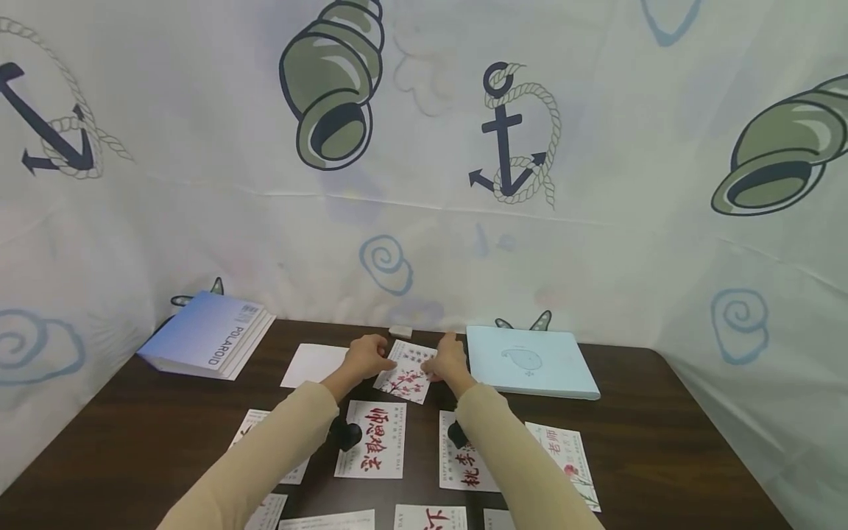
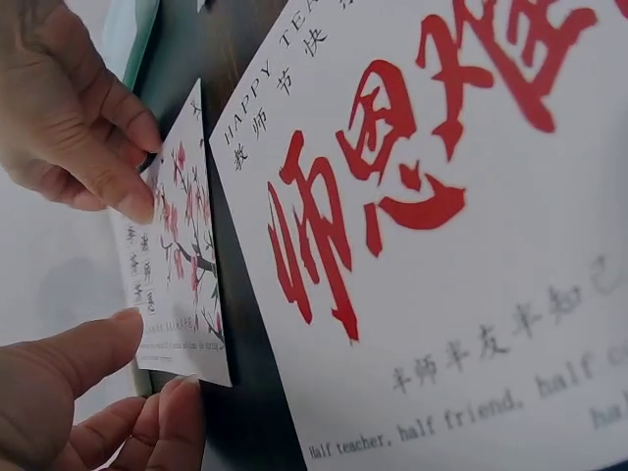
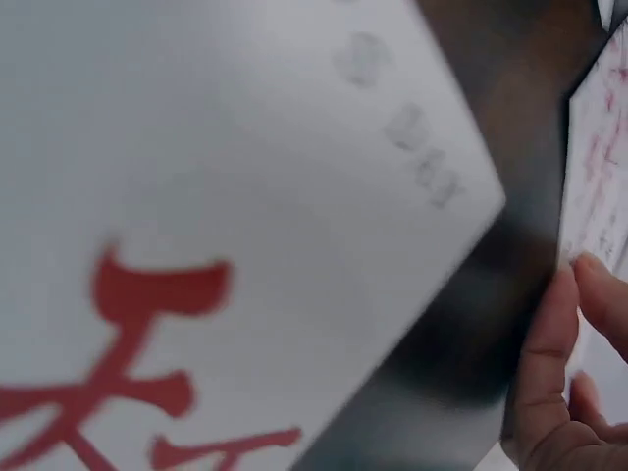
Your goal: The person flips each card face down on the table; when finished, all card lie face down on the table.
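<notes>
A white card printed with pink blossoms [image 1: 405, 374] is between both hands near the far side of the table. At its left edge my left hand [image 1: 366, 358] pinches it, the thumb on top and fingers at the edge. My right hand [image 1: 450, 361] pinches the opposite edge; in the right wrist view the thumb and fingers of the right hand [image 3: 574, 378] meet at that border. The left wrist view has the blossom card [image 2: 186, 255] slightly tilted. Nearer the body lies a card with red Chinese characters [image 1: 371, 442], apart from both hands.
A blue POLAROID album [image 1: 205, 335] stands at the back left, beside a blank white card [image 1: 314, 364]. At the back right lies a pale blue box [image 1: 533, 361]. Several cards, including a flower card [image 1: 566, 464], cover the dark table [image 1: 662, 449]. A patterned curtain [image 1: 424, 221] hangs behind.
</notes>
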`<state>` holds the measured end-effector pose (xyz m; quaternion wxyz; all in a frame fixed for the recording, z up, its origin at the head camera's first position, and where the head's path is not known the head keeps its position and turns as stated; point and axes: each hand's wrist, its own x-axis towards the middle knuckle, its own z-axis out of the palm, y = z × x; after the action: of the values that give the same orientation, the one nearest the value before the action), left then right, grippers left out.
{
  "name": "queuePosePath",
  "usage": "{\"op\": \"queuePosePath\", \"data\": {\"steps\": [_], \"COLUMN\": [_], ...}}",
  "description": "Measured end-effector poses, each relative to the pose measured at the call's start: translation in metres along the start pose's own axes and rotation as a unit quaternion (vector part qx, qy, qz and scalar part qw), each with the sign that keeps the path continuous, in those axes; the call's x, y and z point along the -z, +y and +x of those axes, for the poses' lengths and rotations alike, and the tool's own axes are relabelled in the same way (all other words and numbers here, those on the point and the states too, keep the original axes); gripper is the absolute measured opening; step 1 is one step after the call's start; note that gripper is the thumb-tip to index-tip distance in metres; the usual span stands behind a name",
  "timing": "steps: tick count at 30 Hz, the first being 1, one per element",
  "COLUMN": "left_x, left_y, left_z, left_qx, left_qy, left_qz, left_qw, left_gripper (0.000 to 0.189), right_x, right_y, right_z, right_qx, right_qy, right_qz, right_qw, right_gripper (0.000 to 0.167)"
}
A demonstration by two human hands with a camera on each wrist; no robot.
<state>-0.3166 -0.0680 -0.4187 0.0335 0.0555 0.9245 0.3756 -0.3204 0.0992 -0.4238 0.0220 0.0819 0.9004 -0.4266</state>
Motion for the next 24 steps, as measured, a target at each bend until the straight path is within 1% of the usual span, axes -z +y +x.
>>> {"op": "queuePosePath", "data": {"steps": [5,9,14,18,20,21,24], "left_x": [-0.003,-0.004,-0.005,-0.006,-0.006,-0.006,-0.003], "left_y": [0.001,0.003,0.002,-0.001,-0.001,-0.001,0.002], "left_z": [0.005,0.01,0.012,0.014,0.015,0.016,0.018], "left_qx": [0.004,0.013,0.027,0.018,0.012,0.01,0.014], "left_qy": [0.014,0.027,0.051,0.063,0.062,0.062,0.06], "left_qz": [0.013,0.018,0.017,0.008,-0.001,-0.006,-0.022], "left_qw": [0.9998,0.9994,0.9982,0.9978,0.998,0.998,0.9979], "left_gripper": [0.05,0.048,0.038,0.031,0.03,0.029,0.028], "right_x": [-0.001,-0.005,-0.008,-0.009,-0.008,-0.009,-0.011], "right_y": [0.002,0.004,0.003,0.002,0.001,0.0,-0.007], "right_z": [-0.005,-0.006,-0.007,-0.01,-0.014,-0.016,-0.025], "right_qx": [0.052,0.077,0.086,0.095,0.102,0.102,0.112], "right_qy": [0.023,0.029,0.04,0.045,0.04,0.032,-0.008], "right_qz": [-0.017,-0.029,-0.037,-0.053,-0.065,-0.069,-0.067], "right_qw": [0.9983,0.9962,0.9948,0.993,0.9919,0.9919,0.9914], "right_gripper": [0.037,0.033,0.034,0.034,0.032,0.03,0.029]}}
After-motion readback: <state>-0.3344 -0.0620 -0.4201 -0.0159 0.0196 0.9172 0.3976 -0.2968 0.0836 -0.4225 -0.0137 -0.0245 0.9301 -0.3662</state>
